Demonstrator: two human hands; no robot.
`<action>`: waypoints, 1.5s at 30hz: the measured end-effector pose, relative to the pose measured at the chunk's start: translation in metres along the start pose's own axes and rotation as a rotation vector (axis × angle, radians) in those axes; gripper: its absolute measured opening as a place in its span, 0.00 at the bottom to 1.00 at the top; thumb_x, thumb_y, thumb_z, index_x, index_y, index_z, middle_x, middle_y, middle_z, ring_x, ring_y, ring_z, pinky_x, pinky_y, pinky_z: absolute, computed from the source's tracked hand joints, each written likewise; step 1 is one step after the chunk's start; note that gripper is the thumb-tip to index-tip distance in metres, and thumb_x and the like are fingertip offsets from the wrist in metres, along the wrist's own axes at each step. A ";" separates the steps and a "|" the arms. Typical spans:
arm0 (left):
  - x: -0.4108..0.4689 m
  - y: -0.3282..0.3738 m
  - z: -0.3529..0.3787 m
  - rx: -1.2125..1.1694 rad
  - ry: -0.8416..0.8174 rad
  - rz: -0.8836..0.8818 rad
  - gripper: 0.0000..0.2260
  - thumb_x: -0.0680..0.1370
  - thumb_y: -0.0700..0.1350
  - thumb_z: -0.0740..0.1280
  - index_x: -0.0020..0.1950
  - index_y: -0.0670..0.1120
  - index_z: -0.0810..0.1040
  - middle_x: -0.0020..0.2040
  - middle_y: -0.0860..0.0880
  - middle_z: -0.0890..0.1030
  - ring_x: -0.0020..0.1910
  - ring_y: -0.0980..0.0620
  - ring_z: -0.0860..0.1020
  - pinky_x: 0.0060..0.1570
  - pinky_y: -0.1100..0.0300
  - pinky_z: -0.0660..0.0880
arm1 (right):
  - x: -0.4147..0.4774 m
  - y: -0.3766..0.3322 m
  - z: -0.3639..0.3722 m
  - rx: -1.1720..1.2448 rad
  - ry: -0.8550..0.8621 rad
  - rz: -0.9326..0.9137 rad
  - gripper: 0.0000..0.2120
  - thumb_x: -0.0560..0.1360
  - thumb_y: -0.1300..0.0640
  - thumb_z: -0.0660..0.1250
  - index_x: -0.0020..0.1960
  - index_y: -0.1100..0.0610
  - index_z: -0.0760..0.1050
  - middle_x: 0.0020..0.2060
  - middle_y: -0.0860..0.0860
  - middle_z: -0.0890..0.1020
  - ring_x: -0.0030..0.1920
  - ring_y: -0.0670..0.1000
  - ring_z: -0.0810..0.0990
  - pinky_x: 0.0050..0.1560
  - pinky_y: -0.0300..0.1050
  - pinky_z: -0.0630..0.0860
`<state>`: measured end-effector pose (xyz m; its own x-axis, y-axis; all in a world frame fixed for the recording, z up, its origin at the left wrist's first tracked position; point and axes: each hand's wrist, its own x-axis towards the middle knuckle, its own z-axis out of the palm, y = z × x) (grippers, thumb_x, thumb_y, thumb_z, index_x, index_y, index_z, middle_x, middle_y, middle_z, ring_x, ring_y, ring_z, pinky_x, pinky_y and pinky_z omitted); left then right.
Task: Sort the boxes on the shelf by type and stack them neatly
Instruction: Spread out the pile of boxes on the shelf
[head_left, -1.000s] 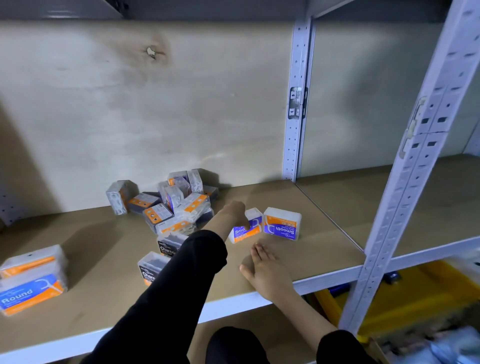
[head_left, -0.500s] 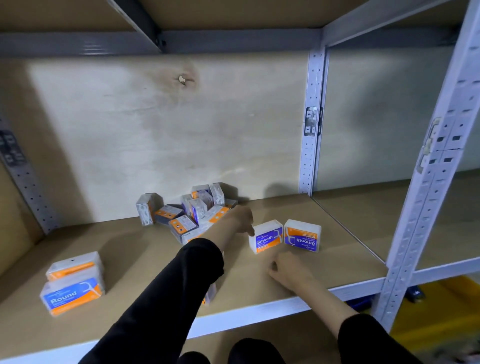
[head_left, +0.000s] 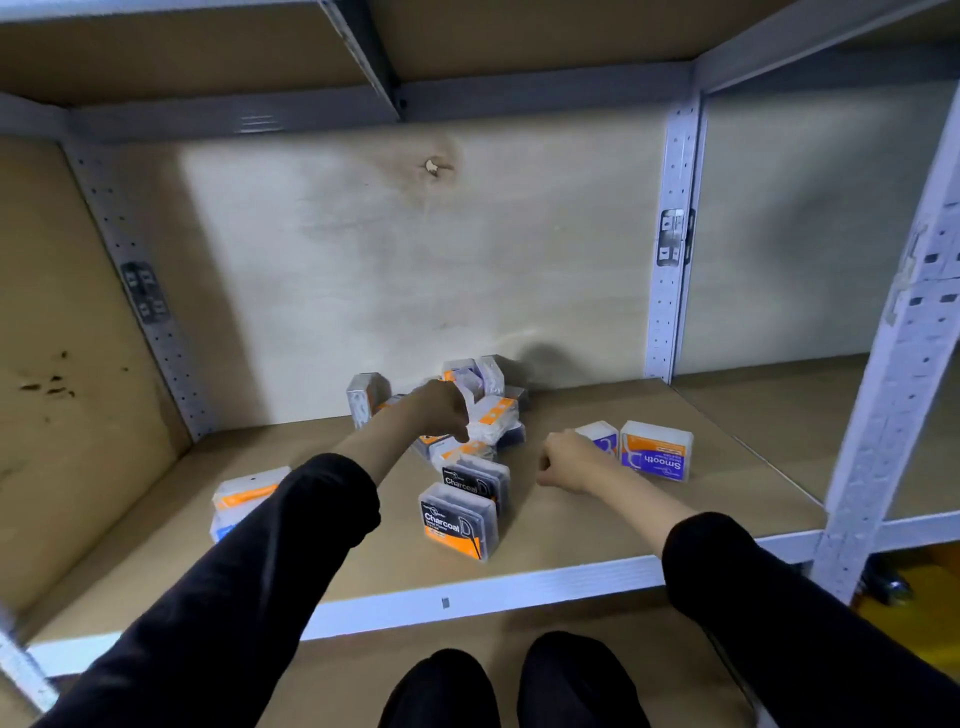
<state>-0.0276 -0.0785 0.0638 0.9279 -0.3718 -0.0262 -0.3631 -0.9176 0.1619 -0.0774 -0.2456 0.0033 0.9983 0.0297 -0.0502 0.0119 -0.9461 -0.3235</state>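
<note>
1. Boxes (head_left: 491, 415) lie in a messy pile at the back of the shelf (head_left: 597, 525), close to the wooden back wall (head_left: 363, 260).
2. The left hand (head_left: 444, 410) reaches into this pile with its fingers bent down. The fingertips are hidden among the boxes, so I cannot tell if it holds one.
3. The right hand (head_left: 569, 460) is curled up like a fist. It is right up against a small blue and orange box (head_left: 602, 439) and hides part of it. I cannot tell if it grips that box or only touches it.
4. Just to the right of that one stands the Smooth box (head_left: 655, 451), with its word upside down.
5. Two black Charcoal boxes (head_left: 460, 522) stand in front of the pile, between the two arms. One is behind the other.
6. Far on the left side of the shelf, two white boxes (head_left: 244, 491) sit one on top of the other. The black sleeve (head_left: 291, 530) of the left arm hides part of them.
7. A grey metal post (head_left: 670, 249) stands at the back, to the right of the pile.
</note>
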 end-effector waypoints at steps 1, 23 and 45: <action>-0.004 -0.005 -0.002 -0.004 0.012 -0.011 0.14 0.73 0.41 0.69 0.56 0.36 0.80 0.54 0.39 0.80 0.56 0.45 0.77 0.42 0.62 0.70 | 0.001 -0.004 0.000 -0.011 0.012 -0.017 0.11 0.73 0.61 0.62 0.50 0.67 0.79 0.51 0.63 0.81 0.52 0.60 0.80 0.44 0.45 0.72; 0.008 -0.061 0.008 -0.058 0.017 -0.041 0.14 0.76 0.39 0.66 0.60 0.37 0.78 0.64 0.43 0.77 0.68 0.49 0.70 0.62 0.63 0.65 | 0.057 -0.034 -0.003 -0.012 0.017 -0.062 0.08 0.74 0.62 0.62 0.46 0.64 0.77 0.55 0.61 0.79 0.56 0.60 0.78 0.44 0.42 0.67; 0.113 -0.129 0.066 0.450 -0.156 0.286 0.25 0.79 0.42 0.61 0.75 0.44 0.57 0.75 0.47 0.60 0.74 0.49 0.61 0.69 0.56 0.62 | 0.156 -0.016 -0.001 -0.202 -0.061 -0.364 0.27 0.70 0.53 0.72 0.66 0.60 0.71 0.65 0.54 0.73 0.65 0.52 0.71 0.57 0.38 0.65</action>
<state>0.1190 -0.0111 -0.0250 0.7759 -0.6000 -0.1948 -0.6308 -0.7338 -0.2523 0.0781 -0.2258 0.0018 0.9219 0.3867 -0.0250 0.3798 -0.9145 -0.1390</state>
